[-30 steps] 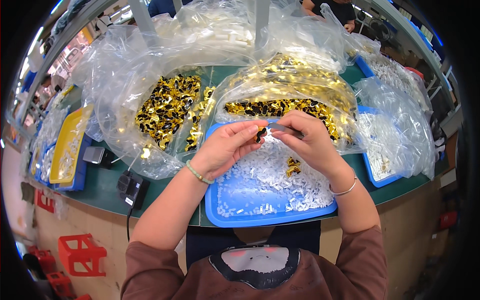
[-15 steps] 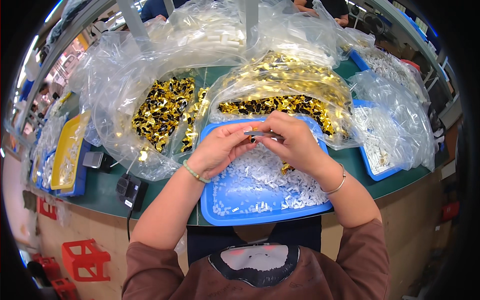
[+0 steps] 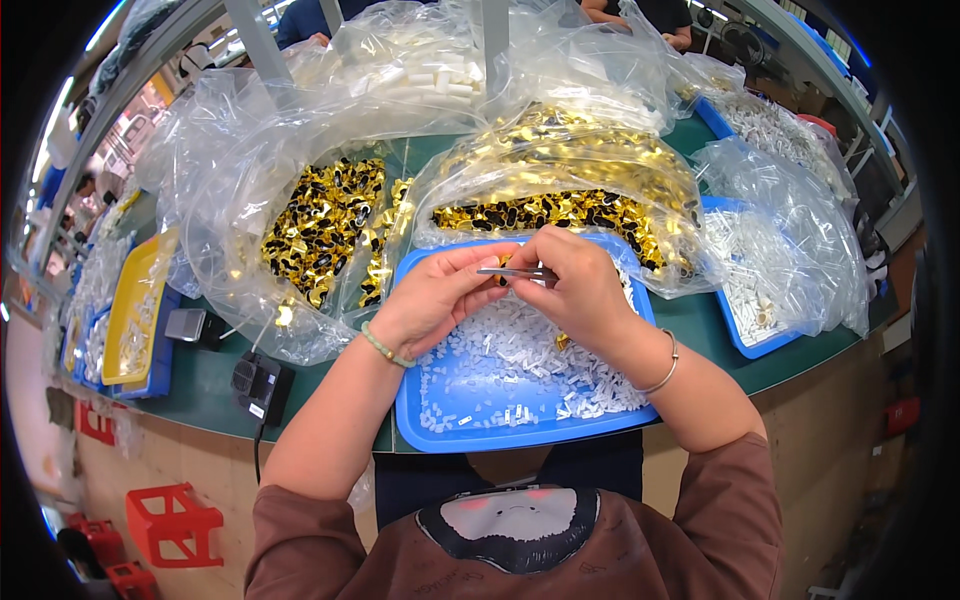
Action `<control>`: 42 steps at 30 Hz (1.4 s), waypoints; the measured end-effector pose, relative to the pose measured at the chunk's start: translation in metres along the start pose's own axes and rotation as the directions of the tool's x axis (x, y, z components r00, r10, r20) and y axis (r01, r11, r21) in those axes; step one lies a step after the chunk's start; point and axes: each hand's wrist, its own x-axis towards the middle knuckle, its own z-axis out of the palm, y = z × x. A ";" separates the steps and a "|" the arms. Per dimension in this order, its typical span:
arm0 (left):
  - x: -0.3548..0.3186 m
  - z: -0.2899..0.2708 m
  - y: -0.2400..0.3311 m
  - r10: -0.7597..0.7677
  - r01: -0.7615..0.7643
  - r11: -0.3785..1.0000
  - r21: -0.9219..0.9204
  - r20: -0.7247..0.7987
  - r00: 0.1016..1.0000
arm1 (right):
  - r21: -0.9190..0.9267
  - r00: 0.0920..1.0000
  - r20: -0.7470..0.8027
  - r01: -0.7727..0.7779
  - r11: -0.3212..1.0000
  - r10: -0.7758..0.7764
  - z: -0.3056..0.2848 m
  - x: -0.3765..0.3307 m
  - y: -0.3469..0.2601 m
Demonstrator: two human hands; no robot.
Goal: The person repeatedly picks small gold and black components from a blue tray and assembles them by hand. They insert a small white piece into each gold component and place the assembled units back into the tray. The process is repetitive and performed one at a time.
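Over the blue tray (image 3: 520, 440), my two hands meet at the fingertips. My left hand (image 3: 430, 297) is closed in a pinch on a small gold-and-black piece (image 3: 503, 281), which the fingers mostly cover. A pair of slim metal tweezers (image 3: 515, 271) is gripped in my right hand (image 3: 582, 288), lying level with its tip against the left thumb and the piece. Below the hands, many small white plastic pieces (image 3: 520, 350) are spread in the tray, heaped toward its right side. Another bit of gold (image 3: 563, 342) shows beside my right palm.
Clear plastic bags of gold-and-black pieces (image 3: 325, 220) lie behind and left of the tray. Another blue tray (image 3: 765, 347) of white parts stands right. At left are a yellow tray (image 3: 122, 372) and a black device (image 3: 262, 385) with a cord. A red stool (image 3: 175, 525) stands on the floor.
The tweezers have turned a little flatter, and their tip has shifted left across the left thumb. Both hands stay pinched together in nearly the same place; the whole view has moved slightly.
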 end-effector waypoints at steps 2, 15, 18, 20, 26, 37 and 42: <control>0.000 0.000 0.001 -0.003 0.003 1.000 -0.005 0.011 1.000 | -0.019 1.000 -0.007 0.018 1.000 -0.018 0.000 -0.001 -0.001; -0.002 -0.006 0.002 0.034 -0.025 0.994 -0.106 0.084 0.996 | 0.274 0.971 0.196 -0.189 0.943 0.138 -0.009 0.004 0.004; -0.002 -0.009 0.001 -0.001 0.008 0.996 -0.093 0.068 0.998 | 0.230 0.973 0.186 -0.179 0.957 0.137 -0.009 0.004 0.004; -0.004 -0.003 0.004 0.018 -0.016 0.997 -0.072 0.027 0.999 | 0.182 0.979 0.169 -0.148 0.972 0.118 -0.009 0.005 0.005; -0.002 0.002 -0.004 0.207 -0.190 0.913 0.362 -0.007 0.978 | 0.041 0.994 0.099 0.038 0.998 -0.041 -0.008 0.003 0.006; -0.004 0.000 -0.003 0.181 -0.175 0.922 0.345 0.013 0.983 | 0.105 0.991 0.130 0.007 0.994 -0.021 -0.010 0.003 0.003; -0.005 0.001 -0.001 0.201 -0.176 0.891 0.419 -0.017 0.979 | 0.083 0.985 -0.038 0.168 0.982 -0.165 -0.010 0.007 0.011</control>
